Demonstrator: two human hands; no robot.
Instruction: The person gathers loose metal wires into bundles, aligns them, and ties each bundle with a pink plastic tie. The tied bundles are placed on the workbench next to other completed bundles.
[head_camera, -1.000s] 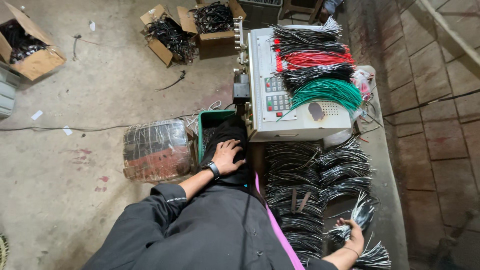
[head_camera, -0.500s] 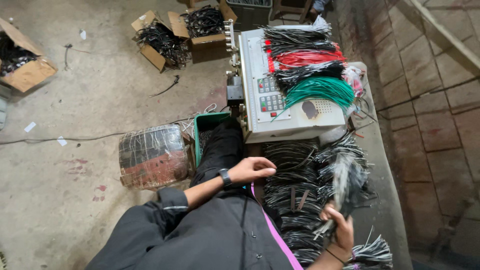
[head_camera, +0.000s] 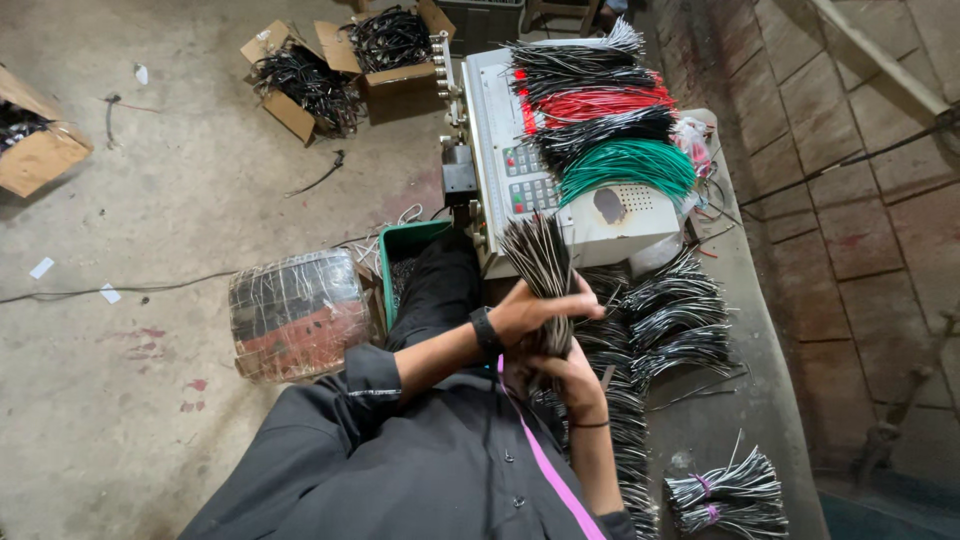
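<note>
Holding a Bunch of Wires

Gripping from below, my right hand (head_camera: 568, 378) squeezes a bunch of black and white wires (head_camera: 538, 270). My left hand (head_camera: 535, 312) wraps around it just above. The bunch stands up over my lap. Behind it sits a grey machine (head_camera: 530, 170) with green wires (head_camera: 625, 165) on top.

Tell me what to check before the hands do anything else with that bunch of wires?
1. Both hands on the wire bunch: left hand wraps its middle, right hand holds below. Ok.
2. Wire ends level at the top: they fan out unevenly. Not ok.
3. Bunch clear of the grey machine: it overlaps the machine's front in this view. Cannot tell.
4. Bench space: loose wire piles crowd it. Not ok.
5. Tie around the bunch: hidden by fingers. Cannot tell.
</note>
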